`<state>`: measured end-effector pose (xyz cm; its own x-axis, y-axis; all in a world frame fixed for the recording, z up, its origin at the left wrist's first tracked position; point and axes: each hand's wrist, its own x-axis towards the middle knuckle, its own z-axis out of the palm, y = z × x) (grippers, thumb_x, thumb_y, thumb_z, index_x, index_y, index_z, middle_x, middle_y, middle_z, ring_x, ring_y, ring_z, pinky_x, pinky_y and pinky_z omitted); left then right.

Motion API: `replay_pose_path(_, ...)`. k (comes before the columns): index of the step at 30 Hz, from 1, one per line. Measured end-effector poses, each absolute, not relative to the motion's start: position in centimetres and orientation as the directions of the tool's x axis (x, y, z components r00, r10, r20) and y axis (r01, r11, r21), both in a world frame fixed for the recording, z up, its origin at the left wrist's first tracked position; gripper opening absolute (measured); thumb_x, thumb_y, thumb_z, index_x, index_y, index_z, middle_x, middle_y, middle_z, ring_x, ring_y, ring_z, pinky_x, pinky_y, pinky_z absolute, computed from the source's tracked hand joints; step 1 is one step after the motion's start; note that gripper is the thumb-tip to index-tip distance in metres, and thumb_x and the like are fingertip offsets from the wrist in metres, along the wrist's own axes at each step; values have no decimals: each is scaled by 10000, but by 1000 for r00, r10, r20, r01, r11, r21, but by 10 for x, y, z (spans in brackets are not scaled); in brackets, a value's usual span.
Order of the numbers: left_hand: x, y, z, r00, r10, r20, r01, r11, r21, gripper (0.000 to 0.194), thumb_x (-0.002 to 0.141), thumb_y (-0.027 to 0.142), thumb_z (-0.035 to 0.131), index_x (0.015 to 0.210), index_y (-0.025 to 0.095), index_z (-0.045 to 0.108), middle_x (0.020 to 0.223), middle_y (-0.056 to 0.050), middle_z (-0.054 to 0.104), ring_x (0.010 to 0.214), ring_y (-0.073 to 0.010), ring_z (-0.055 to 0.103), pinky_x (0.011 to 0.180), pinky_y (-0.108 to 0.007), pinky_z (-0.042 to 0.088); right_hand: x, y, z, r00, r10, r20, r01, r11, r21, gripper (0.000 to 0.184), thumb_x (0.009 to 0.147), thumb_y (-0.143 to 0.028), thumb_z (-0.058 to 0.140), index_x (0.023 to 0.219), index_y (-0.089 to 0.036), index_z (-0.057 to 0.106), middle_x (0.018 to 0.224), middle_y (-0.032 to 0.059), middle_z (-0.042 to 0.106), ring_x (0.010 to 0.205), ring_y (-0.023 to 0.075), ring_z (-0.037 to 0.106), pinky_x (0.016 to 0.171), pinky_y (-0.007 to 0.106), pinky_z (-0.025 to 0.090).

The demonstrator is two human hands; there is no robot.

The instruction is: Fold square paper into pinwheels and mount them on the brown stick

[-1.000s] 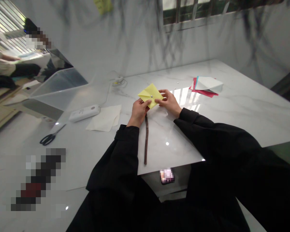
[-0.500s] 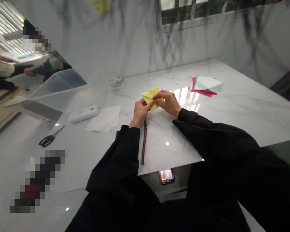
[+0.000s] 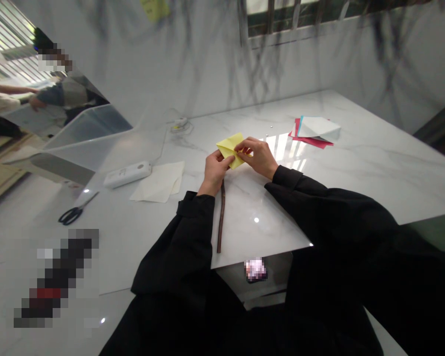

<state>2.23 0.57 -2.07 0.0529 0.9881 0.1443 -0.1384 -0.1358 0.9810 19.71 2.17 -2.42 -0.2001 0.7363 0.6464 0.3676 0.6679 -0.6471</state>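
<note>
A small piece of folded yellow paper (image 3: 230,143) is held up between both hands over the white marble-patterned table. My left hand (image 3: 215,170) grips its lower left side, the thumb lying on the front face. From the right, my right hand (image 3: 258,154) pinches the paper near its middle, fingertips close to the left thumb. Creases cross the sheet, and part of it is hidden behind the fingers. Below the left hand, a thin dark brown stick (image 3: 221,217) lies lengthwise on the table, close to the left sleeve.
Several sheets of red, blue and white paper (image 3: 319,129) lie at the back right. To the left are off-white sheets (image 3: 159,183), a white power strip (image 3: 128,174), black-handled scissors (image 3: 74,213) and a clear plastic box (image 3: 92,133). Other people (image 3: 40,96) are beyond it.
Both hands keep almost the same hold on the yellow paper, with only slight finger movement. In the background at far left, a person's arms have shifted.
</note>
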Motion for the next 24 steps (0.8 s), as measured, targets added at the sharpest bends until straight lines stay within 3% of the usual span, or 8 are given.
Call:
replay_pose_path(12, 24, 4, -17, 13, 992, 125, -158, -122, 980, 510, 645, 328, 896, 1099, 142, 756, 999, -128, 806, 997, -301, 767, 897, -426, 618, 196, 17, -19, -188, 755, 628, 382, 646, -661, 74, 913, -256, 704, 929, -195, 742, 963, 49, 713, 769, 160, 654, 774, 335, 577)
replay_pose_path(24, 24, 6, -20, -7, 985, 173, -172, -172, 970, 541, 629, 481, 936, 1016, 145, 760, 1016, -130, 805, 1030, -301, 757, 876, -394, 613, 194, 15, -19, -179, 741, 648, 350, 663, -662, 78, 938, -253, 694, 913, -188, 729, 958, 45, 701, 776, 154, 655, 775, 323, 574)
